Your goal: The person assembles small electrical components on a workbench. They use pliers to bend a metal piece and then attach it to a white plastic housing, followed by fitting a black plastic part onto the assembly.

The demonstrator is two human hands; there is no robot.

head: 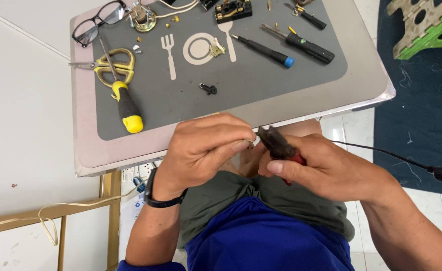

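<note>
1. Nearest the camera: blue shirt [261, 236] and olive shorts [261, 195], with both hands working over the lap, just below the tray's near edge.
2. Left hand [203, 145]: black wristband [158, 198] on the wrist. Fingers curled, fingertips [241, 145] pressed together pinching something tiny at the pliers' tip. Too small to identify.
3. Right hand [326, 168]: fingers wrapped tight round the red handles of the pliers [278, 144], thumb lying along the top.
4. Pliers' long axis runs diagonal, handles lower right inside the fist, dark nose pointing upper left at the left fingertips. Nose meets the pinch point right at the tray edge. Can't tell if the jaws are gripping.
5. Thin black cable [381, 154] runs right from behind the right hand to a dark plug over the floor.
6. Next out: metal tray [366, 75] with a grey placemat [261, 85] printed with fork, plate and spoon.
7. On the mat, near left: yellow-black screwdriver [126, 106], lying with its shaft across gold-handled scissors [111, 65]. Small black part [208, 89] mid-mat.
8. Further: blue-capped screwdriver [266, 51] and black driver [306, 46], both lying diagonal, tips upper left.
9. Far edge: eyeglasses [98, 21], brass fitting [143, 17], black socket part [233, 10].
10. Right: dark blue rug [421, 100].
</note>
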